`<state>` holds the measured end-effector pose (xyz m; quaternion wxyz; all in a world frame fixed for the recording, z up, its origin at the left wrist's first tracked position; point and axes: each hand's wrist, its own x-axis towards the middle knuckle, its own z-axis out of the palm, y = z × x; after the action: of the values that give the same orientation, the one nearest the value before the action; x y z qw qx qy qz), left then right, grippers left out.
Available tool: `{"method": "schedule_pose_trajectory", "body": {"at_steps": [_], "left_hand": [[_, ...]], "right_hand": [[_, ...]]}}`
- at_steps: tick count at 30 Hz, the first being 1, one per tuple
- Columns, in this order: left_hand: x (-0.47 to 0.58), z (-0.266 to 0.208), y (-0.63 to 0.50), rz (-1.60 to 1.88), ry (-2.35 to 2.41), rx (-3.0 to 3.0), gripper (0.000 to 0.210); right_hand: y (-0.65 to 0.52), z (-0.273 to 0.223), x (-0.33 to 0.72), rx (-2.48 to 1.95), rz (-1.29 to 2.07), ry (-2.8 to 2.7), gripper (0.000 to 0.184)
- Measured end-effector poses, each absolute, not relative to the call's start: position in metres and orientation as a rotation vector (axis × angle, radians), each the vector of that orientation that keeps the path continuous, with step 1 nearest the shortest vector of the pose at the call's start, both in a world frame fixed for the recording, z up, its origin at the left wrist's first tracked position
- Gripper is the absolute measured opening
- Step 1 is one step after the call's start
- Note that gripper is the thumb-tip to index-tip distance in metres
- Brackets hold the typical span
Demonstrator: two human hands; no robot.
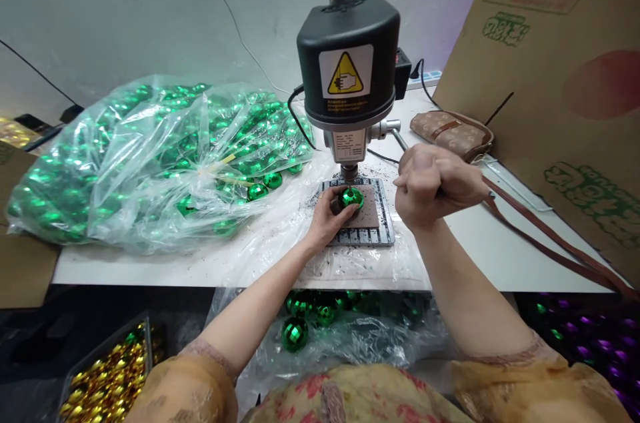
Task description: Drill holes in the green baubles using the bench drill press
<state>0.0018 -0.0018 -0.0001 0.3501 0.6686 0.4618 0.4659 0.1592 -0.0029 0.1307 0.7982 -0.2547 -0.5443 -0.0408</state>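
Observation:
A small bench drill press [349, 69] with a yellow warning label stands at the back of the white table. Beneath its chuck [349, 173], my left hand [327, 215] holds a shiny green faceted ball [353, 197] between thumb and fingers. The ball rests over a brown pad [367, 215] on the slotted metal base [387, 229]. My right hand [433, 184] is closed in a fist around the end of the feed lever [400, 140], most of its grip hidden by the fingers. Dark shavings lie around the base.
A big clear bag of green balls [150, 163] fills the table's left side. A brown pouch [453, 133] with a strap lies at right, before a tall cardboard box [565, 89]. Below the edge are bagged green balls [295, 334], gold balls [107, 376] and purple ones [590, 343].

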Motion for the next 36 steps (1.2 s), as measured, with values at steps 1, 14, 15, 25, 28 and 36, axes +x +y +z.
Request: {"method": "schedule_pose_trajectory", "body": {"at_steps": [1,14,15,25,28,36], "left_hand": [[0.002,0.0,-0.001,1.206,1.205,1.731,0.045],[-0.025,0.023,-0.121,0.882,0.882,2.366,0.044],[-0.029,0.015,-0.137,0.729,0.768,2.504,0.046],[-0.05,-0.022,-0.149,0.586,0.606,3.083,0.02],[-0.075,0.005,-0.08,0.938,1.197,2.905,0.023],[-0.129,0.048,0.078,0.31,2.279,2.228,0.039]], "right_hand": [[-0.004,0.138,0.158,-0.511,-0.089,-1.135,0.059],[0.021,0.205,0.163,-0.335,0.165,-1.08,0.048],[0.021,0.205,0.163,-0.323,0.171,-1.076,0.048],[0.019,0.203,0.158,-0.346,0.105,-1.035,0.04],[0.018,0.202,0.158,-0.367,0.086,-1.033,0.04],[0.01,0.201,0.158,-0.481,0.095,-1.034,0.039]]}}
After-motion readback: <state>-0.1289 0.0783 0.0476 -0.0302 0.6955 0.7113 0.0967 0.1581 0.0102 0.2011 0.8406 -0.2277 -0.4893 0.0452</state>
